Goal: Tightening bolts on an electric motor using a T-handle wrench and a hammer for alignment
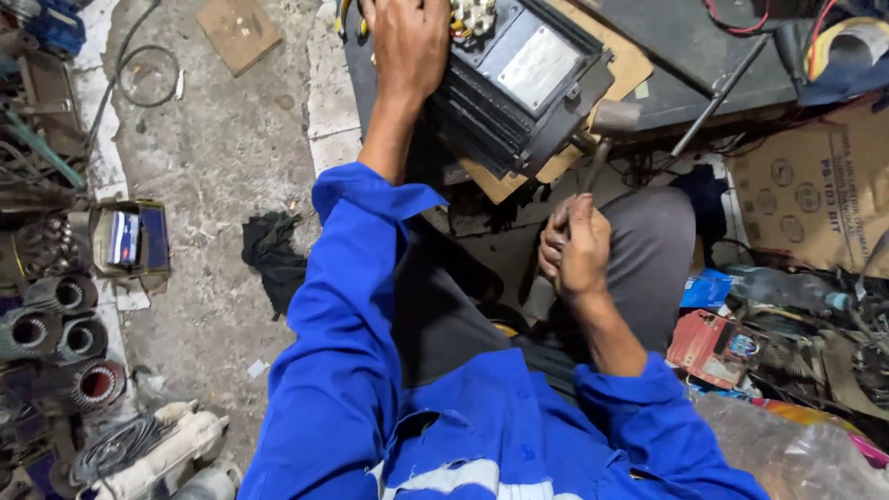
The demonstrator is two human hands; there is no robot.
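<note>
So the electric motor (519, 79) sits tilted on a piece of cardboard (622, 67) at the edge of the dark workbench (690, 42), finned black housing toward us, terminal box open on top w/ the contacts showing, so we'd guess the cover's already off. Shaft end points down-right, and the hammer (607, 130) head is right next to it, touching or nearly so, can't tell which. No part looks driven off yet, so we'd say the knocking bit is in progress, not done.

Our left hand (406, 44) lies flat-ish on the motor's top left, fingers curled over the body, bracing it. Our right hand (576, 248) is a closed fist round the hammer handle, below the motor and apart from it.

Further out: dark rag (273, 255) on the concrete floor (222, 139), wound stators (56, 338) stacked far left, cardboard box (820, 190) on the right.
</note>
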